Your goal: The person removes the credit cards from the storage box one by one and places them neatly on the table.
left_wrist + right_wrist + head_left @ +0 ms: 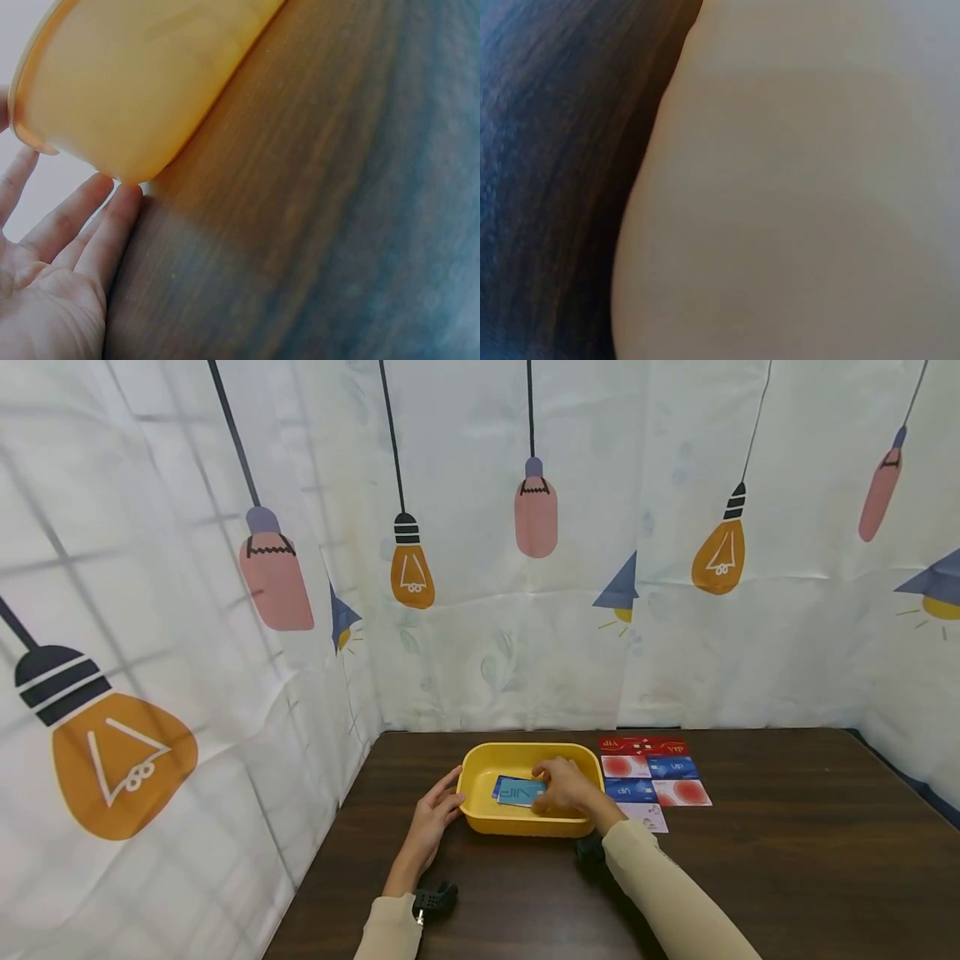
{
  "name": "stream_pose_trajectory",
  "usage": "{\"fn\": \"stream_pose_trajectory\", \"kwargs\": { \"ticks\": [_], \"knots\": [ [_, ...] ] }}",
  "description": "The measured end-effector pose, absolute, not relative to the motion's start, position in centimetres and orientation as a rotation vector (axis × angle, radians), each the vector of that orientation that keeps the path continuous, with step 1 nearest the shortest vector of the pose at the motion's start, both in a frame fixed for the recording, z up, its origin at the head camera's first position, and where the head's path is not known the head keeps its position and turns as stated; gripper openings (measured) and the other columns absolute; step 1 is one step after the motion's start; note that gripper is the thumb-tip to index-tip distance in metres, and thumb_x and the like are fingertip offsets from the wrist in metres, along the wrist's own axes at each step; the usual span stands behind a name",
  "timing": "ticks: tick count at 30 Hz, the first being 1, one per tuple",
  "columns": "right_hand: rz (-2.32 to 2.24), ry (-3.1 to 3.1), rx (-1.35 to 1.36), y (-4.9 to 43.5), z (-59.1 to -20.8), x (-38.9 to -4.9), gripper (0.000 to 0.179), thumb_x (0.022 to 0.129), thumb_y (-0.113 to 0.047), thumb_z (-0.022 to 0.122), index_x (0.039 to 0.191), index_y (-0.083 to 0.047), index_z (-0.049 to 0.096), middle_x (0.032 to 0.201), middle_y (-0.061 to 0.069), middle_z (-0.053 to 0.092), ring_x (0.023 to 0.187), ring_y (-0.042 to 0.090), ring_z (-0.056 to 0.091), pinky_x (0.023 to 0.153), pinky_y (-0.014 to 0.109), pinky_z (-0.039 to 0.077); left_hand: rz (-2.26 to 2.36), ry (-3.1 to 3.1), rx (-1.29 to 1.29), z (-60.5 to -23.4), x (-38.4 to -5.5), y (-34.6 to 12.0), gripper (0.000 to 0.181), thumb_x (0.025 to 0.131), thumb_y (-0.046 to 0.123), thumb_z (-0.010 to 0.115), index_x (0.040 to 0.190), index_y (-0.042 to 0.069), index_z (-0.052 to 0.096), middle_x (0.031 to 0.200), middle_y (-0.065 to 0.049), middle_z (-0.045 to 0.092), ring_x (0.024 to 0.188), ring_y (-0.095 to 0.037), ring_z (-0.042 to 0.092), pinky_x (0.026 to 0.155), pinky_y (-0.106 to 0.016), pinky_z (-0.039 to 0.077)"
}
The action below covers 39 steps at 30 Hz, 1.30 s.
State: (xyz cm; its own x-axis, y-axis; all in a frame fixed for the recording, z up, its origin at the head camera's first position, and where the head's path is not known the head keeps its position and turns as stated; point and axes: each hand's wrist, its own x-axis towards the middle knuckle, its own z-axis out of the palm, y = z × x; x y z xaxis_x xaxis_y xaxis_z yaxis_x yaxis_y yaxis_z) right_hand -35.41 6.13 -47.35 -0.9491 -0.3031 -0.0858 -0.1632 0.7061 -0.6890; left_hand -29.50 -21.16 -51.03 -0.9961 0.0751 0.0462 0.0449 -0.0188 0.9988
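Note:
A yellow plastic tub (525,828) sits on the table, with a light blue VIP card (517,792) lying over a darker blue card (497,785) inside it. My left hand (435,814) is at the tub's left end, thumb near the rim. In the left wrist view, the straight fingers (120,232) touch the outside of the tub wall (142,90). Reaching over the near right rim, my right hand (568,787) pinches the light blue card at its right end, thumb at the near edge and fingers at the far one. A blurred pale surface fills most of the right wrist view, hiding that hand.
Right beside the tub, several cards lie in rows on the dark wooden table (787,843): red VIP cards (643,746), blue VIP cards (630,791), white ones with red circles (682,792) and a pale pink card (647,816). A lamp-patterned curtain (465,660) stands behind and at the left.

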Motion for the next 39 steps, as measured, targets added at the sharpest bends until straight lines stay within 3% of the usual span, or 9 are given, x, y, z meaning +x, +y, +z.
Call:
{"fn": "stream_pose_trajectory", "kwargs": {
  "ticks": [13, 20, 30, 39],
  "knots": [
    [-0.974, 2.793, -0.414, 6.03, -47.65, -35.26, 0.047, 0.073, -0.019, 0.093, 0.114, -0.007, 0.074, 0.106, 0.007, 0.061, 0.101, 0.024, 0.045, 0.088, 0.039, 0.044, 2.224, 2.186, 0.106, -50.98, -29.39, -21.07, 0.051, 0.104, 0.016, 0.058, 0.154, 0.023, 0.049, 0.143, -0.020, 0.059, 0.131, -0.033, 0.058, 0.102, -0.030, 0.055],
    [-0.965, 2.803, -0.415, 5.97, -47.68, -35.22, 0.046, 0.073, -0.019, 0.093, 0.114, -0.008, 0.074, 0.103, 0.005, 0.059, 0.100, 0.023, 0.047, 0.093, 0.041, 0.047, 2.239, 2.177, 0.098, -51.03, -29.28, -21.04, 0.051, 0.104, 0.014, 0.058, 0.154, 0.022, 0.049, 0.141, -0.022, 0.060, 0.129, -0.033, 0.059, 0.097, -0.027, 0.056],
    [-0.988, 2.815, -0.475, 5.94, -47.67, -35.37, 0.047, 0.070, -0.018, 0.094, 0.112, -0.007, 0.076, 0.100, 0.005, 0.057, 0.097, 0.022, 0.047, 0.086, 0.037, 0.046, 2.241, 2.170, 0.107, -51.19, -29.42, -21.11, 0.051, 0.104, 0.015, 0.058, 0.154, 0.024, 0.049, 0.142, -0.020, 0.059, 0.129, -0.031, 0.058, 0.097, -0.025, 0.055],
    [-1.031, 2.815, -0.524, 6.14, -47.44, -35.27, 0.047, 0.071, -0.016, 0.092, 0.115, -0.011, 0.076, 0.106, 0.005, 0.059, 0.101, 0.022, 0.048, 0.090, 0.040, 0.048, 2.238, 2.173, 0.120, -51.00, -29.59, -21.07, 0.051, 0.105, 0.012, 0.056, 0.154, 0.022, 0.048, 0.144, -0.021, 0.058, 0.130, -0.033, 0.058, 0.098, -0.025, 0.055]
  ]
}}
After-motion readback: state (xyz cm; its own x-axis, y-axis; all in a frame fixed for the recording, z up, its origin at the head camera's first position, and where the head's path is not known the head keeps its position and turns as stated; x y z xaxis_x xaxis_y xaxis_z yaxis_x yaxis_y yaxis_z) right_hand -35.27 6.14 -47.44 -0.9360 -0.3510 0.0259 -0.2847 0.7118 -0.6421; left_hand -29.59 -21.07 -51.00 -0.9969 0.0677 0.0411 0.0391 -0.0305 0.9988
